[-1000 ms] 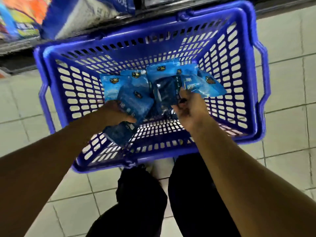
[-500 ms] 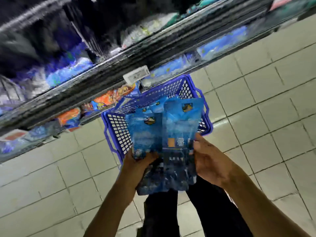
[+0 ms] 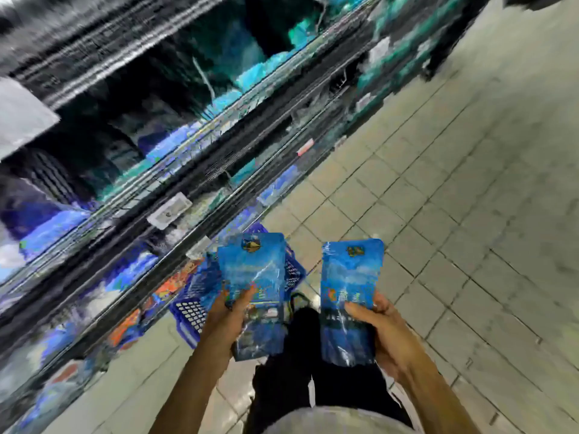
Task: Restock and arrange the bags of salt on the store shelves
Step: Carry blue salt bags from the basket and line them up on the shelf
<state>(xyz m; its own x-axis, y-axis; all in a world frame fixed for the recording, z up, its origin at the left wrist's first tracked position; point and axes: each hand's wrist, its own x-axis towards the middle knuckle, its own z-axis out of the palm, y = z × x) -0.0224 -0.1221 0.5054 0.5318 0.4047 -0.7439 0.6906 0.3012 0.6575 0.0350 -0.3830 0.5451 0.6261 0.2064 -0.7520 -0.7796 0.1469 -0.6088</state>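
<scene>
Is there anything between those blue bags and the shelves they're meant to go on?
Nothing visible blocks them. The left hand and right hand each hold a bag in open air beside the shelves. The basket sits lower, on the floor. The shelves are blurred.

floor (image 3: 438, 214): tiled | blue basket (image 3: 191, 308) on it | shelves (image 3: 188, 170): blurred pkgs

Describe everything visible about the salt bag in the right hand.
The right bag is a flat, glossy blue plastic pouch, paler blue at the top and darker toward the bottom, with a small gold emblem near its upper edge and blurred printing mid-way down. It stands roughly upright, front toward the camera, above the person's dark trousers and the tiled floor. The right hand grips its lower right side, thumb across the front, fingers behind. It hangs apart from the left bag, not touching it.
</scene>
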